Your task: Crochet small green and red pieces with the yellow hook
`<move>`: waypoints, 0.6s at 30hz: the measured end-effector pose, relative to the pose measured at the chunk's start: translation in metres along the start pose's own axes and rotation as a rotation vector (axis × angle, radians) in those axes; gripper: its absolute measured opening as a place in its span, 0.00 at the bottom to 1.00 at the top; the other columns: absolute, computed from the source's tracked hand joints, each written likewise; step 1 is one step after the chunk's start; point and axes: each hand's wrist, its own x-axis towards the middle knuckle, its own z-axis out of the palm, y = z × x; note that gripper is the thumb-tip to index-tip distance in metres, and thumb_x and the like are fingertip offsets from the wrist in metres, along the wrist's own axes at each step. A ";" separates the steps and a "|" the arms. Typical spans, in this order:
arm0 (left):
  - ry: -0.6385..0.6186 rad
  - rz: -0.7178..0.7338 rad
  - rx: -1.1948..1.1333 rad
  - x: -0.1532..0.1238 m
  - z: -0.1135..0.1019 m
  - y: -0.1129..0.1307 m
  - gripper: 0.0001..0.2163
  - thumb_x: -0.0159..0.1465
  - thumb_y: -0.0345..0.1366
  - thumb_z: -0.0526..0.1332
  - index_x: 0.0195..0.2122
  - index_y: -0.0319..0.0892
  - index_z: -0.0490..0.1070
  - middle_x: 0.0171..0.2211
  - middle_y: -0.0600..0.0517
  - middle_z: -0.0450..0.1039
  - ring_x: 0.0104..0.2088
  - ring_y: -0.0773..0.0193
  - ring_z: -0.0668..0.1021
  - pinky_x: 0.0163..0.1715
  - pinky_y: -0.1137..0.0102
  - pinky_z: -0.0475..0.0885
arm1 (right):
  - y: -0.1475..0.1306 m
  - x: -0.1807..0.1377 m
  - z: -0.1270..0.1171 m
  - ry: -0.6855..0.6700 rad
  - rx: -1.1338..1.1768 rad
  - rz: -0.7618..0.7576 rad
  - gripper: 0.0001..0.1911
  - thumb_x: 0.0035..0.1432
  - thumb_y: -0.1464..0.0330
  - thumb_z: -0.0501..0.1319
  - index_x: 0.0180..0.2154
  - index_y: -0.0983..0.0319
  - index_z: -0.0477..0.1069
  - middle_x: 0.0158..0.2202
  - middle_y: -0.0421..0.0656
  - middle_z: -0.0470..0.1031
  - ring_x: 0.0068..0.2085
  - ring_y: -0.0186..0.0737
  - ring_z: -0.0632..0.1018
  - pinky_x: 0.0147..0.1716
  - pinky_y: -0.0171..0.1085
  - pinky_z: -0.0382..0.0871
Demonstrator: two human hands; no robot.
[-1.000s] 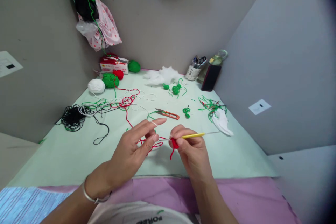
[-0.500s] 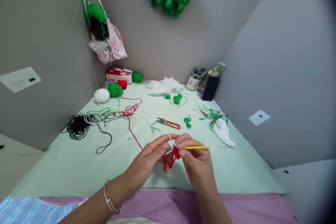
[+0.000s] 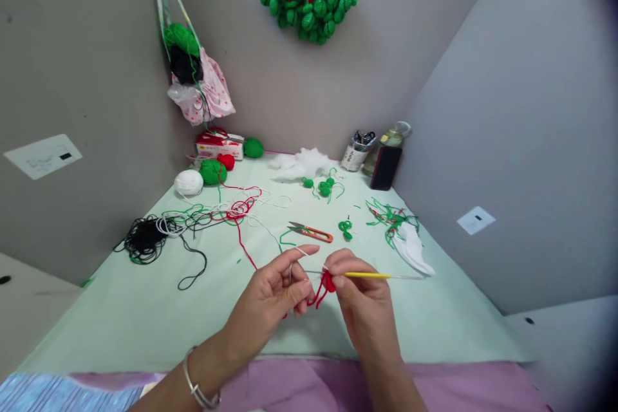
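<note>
In my right hand (image 3: 361,293) is a crochet hook (image 3: 369,275) with a yellow grip, pinched together with a small red crochet piece (image 3: 329,282). The hook's metal tip points left, toward my other hand. White yarn (image 3: 305,252) runs over the stretched index finger of my left hand (image 3: 270,293), whose other fingers are curled in around the yarn. Two short red strands (image 3: 317,299) hang from the piece beside the left fingertips. A red yarn line (image 3: 245,248) leads from the table to behind the left hand.
Orange thread snips (image 3: 311,232) lie just beyond my hands, with small green crochet pieces (image 3: 345,229) nearby. Tangled black yarn (image 3: 145,239) and yarn balls (image 3: 188,182) are at left. White stuffing (image 3: 304,164), a phone (image 3: 386,167) and green scraps (image 3: 390,214) lie farther back and right.
My left hand has drawn back left from the red piece, and its index finger now stretches out the white yarn. My right hand keeps the hook and piece in nearly the same place.
</note>
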 end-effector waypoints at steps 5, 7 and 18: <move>-0.002 0.034 -0.001 -0.002 -0.004 0.002 0.18 0.69 0.44 0.67 0.59 0.49 0.77 0.38 0.53 0.70 0.33 0.66 0.74 0.34 0.69 0.70 | -0.001 0.000 0.002 0.023 0.008 0.010 0.03 0.56 0.63 0.76 0.33 0.54 0.86 0.31 0.42 0.78 0.33 0.39 0.76 0.31 0.36 0.70; 0.005 0.032 -0.013 -0.002 -0.004 0.004 0.18 0.69 0.45 0.67 0.59 0.48 0.77 0.40 0.53 0.70 0.34 0.67 0.75 0.36 0.68 0.70 | 0.001 -0.001 0.001 0.024 0.000 0.009 0.03 0.56 0.64 0.76 0.33 0.54 0.86 0.31 0.43 0.78 0.34 0.39 0.76 0.32 0.37 0.70; 0.075 0.081 0.042 -0.001 -0.003 0.002 0.16 0.65 0.38 0.71 0.54 0.49 0.81 0.30 0.57 0.71 0.30 0.69 0.71 0.32 0.73 0.68 | 0.004 0.000 0.001 0.004 0.102 0.060 0.03 0.56 0.64 0.76 0.33 0.54 0.85 0.32 0.41 0.77 0.34 0.35 0.75 0.33 0.34 0.69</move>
